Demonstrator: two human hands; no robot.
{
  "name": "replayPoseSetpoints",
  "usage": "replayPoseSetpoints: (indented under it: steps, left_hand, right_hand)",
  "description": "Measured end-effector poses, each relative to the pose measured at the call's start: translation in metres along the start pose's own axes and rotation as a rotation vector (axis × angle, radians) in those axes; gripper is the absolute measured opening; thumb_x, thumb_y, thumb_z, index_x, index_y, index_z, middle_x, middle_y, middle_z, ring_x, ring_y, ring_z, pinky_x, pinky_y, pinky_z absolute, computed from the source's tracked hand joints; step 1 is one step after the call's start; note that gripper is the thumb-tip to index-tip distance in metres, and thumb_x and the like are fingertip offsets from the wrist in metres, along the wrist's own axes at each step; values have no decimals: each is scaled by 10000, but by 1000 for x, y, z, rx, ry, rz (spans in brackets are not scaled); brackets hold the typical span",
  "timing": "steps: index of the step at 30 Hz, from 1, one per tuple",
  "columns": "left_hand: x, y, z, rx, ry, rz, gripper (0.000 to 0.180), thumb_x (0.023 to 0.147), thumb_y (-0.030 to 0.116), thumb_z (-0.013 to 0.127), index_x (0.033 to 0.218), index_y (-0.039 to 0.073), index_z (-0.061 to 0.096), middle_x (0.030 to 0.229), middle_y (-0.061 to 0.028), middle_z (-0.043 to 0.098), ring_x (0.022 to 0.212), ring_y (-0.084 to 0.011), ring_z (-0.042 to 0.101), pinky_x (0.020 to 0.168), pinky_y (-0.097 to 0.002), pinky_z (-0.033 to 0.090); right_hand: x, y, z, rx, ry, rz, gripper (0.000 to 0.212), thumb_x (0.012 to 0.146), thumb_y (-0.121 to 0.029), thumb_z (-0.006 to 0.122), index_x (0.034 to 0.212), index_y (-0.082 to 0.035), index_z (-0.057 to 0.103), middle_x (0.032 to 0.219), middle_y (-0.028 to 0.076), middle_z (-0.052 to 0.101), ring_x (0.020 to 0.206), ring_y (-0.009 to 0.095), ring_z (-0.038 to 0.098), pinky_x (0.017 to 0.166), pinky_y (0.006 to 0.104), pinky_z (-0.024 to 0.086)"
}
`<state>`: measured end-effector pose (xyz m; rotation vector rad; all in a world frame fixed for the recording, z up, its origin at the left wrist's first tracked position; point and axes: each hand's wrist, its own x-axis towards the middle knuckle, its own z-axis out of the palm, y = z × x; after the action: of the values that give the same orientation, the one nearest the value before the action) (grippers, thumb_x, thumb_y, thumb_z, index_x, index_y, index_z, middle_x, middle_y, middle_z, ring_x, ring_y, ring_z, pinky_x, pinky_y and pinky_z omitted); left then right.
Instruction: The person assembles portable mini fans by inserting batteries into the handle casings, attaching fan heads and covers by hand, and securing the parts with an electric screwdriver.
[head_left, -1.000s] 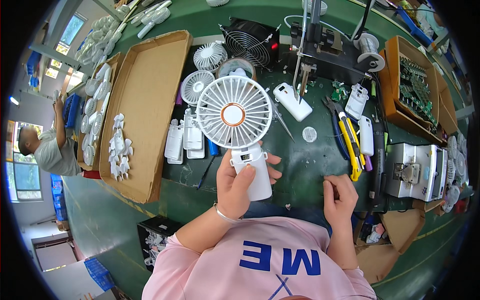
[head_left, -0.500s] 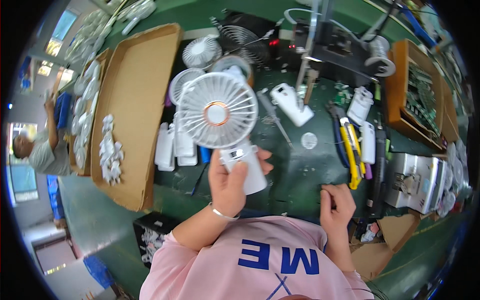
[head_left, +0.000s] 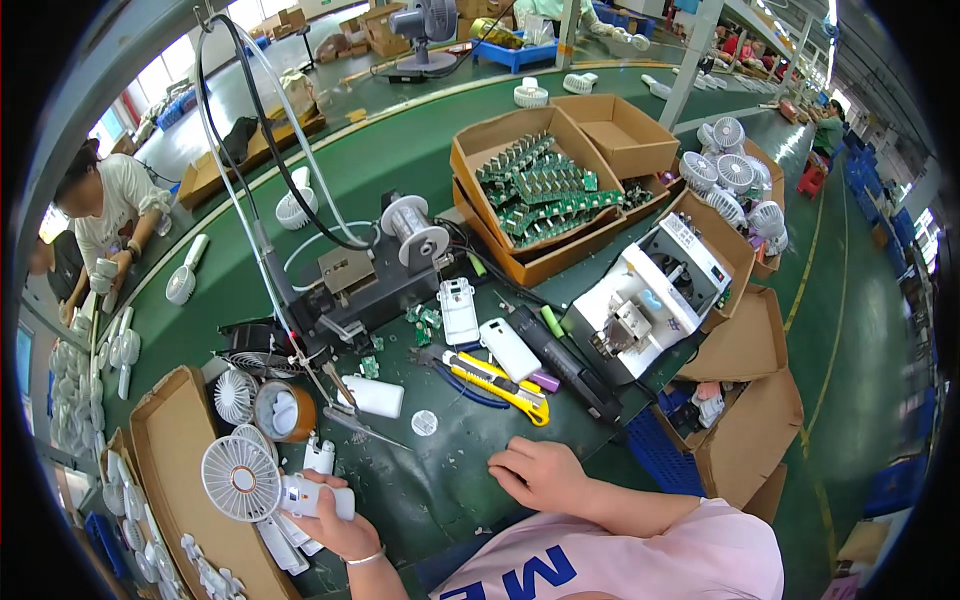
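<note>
My left hand (head_left: pixel 338 522) is closed round the short white handle of a handheld fan (head_left: pixel 241 479). The fan's round grille shows a copper-coloured ring at its centre. Close to the table's front edge rests my right hand (head_left: pixel 540 474), its fingers loosely curled, with nothing visible in them. Beyond it lie a yellow utility knife (head_left: pixel 510 390) and dark-handled pliers (head_left: pixel 468 385). A white handle shell (head_left: pixel 372 396) and a small clear disc (head_left: pixel 424 423) lie between the two hands, farther back. More white handle parts (head_left: pixel 280 545) sit partly hidden below the held fan.
A soldering stand (head_left: pixel 345 290) with a wire spool (head_left: pixel 414 230) stands behind. Green circuit boards (head_left: pixel 545 190) fill a box farther back. To the right are a white machine (head_left: pixel 650 300) and a long black tool (head_left: pixel 565 363). A cardboard tray (head_left: pixel 165 430) lies left; co-workers sit beyond.
My view has swung up and to the right, bringing the circuit boards and workshop into sight. The fan stays in my left hand, now lower left in view, its handle pointing right.
</note>
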<state>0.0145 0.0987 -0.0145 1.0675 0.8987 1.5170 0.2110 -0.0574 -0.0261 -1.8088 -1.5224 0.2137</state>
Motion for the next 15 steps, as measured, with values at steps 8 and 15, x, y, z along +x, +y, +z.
replayPoseSetpoints:
  steps: [8, 15]
  left_hand:
    - [-3, -11, -11, -130, -117, 60, 541, 892, 442, 392, 1227, 20, 341, 968, -147, 495, 692, -201, 534, 594, -309, 458]
    - [-6, -8, -9, -87, -187, 74, 486, 917, 443, 314, 1138, 19, 402, 915, -142, 517, 645, -201, 549, 564, -307, 465]
  right_hand:
    - [0, -5, 5, -70, 68, -10, 106, 765, -162, 671, 852, -116, 632, 698, 35, 496, 504, 195, 537, 448, 303, 430]
    - [-2, -4, 5, -90, 57, -24, 96, 792, -171, 653, 839, -92, 629, 722, 42, 527, 516, 199, 560, 470, 308, 452]
